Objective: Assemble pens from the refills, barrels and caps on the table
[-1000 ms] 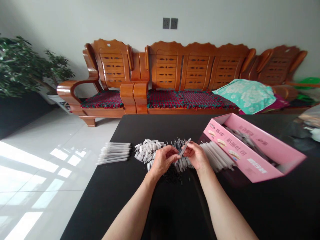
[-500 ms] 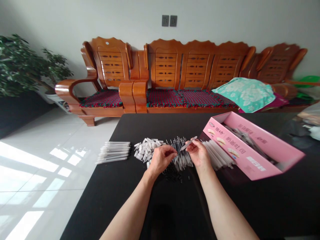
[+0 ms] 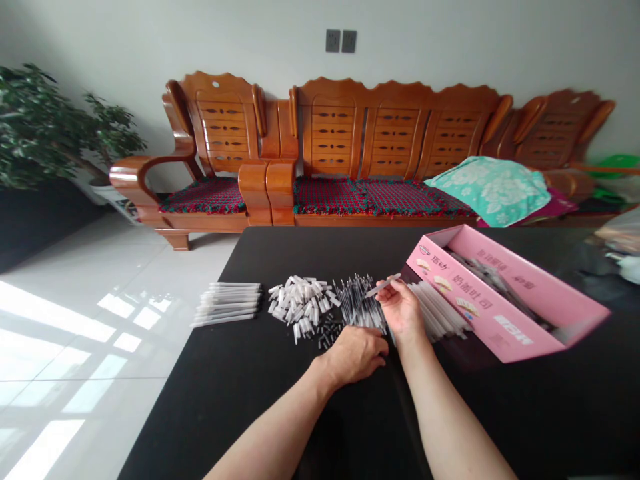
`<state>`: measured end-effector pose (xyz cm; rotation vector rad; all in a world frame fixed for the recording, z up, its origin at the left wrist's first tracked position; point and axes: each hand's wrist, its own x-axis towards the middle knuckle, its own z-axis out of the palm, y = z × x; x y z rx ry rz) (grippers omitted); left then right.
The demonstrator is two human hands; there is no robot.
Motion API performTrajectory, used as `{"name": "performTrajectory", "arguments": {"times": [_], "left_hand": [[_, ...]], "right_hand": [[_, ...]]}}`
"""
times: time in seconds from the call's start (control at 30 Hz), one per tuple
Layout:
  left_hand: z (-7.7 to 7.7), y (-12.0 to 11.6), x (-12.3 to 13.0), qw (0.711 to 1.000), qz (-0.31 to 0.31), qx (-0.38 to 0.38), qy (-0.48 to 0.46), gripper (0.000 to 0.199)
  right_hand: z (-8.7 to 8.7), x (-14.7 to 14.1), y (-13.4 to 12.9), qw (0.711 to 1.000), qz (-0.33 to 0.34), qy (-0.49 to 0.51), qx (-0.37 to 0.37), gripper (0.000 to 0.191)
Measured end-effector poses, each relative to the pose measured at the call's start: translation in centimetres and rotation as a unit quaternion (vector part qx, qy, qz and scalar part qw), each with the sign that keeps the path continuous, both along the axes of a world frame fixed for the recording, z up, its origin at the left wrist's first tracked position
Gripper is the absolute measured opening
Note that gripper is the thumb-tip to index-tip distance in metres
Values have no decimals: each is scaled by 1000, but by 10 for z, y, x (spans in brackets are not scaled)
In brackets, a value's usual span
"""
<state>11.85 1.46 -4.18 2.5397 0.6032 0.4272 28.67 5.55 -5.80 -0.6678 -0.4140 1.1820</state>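
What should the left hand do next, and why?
Probably pinch one of the small black caps: the left hand is down beside them, while the right hand holds a pale pen. Whether the left fingers already pinch something is hidden.

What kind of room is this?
Probably a home living room: there's a carved wooden sofa with woven seat covers, plus a leafy plant at the picture's left.
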Motion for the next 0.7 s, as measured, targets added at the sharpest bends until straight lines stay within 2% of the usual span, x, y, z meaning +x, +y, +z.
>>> {"name": "performTrajectory", "arguments": {"times": [0.07,0.13,0.17,0.23,0.3,0.37,0.5,0.7], "left_hand": [[1,8,-7,995,48,-50,-72,10],[2,19,-16,969,129,-133,-166,13],[2,25,-21,943,168,-188,-216,14],[1,36,-30,874,208,-313,-308,20],[0,44,-35,806,213,-409,-371,27],[0,47,-37,769,209,-451,-402,32],[2,45,-37,748,203,-467,-425,35],[2,45,-36,744,198,-477,-424,36]], "right_hand": [[-1,0,1,1000,-4,1,1,10],[-2,0,1,1000,-15,3,3,9],[-2,0,2,1000,-20,3,4,9],[-1,-1,2,1000,-28,-6,7,9],[0,-3,1,999,-33,-26,11,9],[3,-6,0,998,-30,-51,17,10],[7,-14,-3,996,-11,-91,22,14],[8,-19,-4,993,-2,-118,20,17]]}}
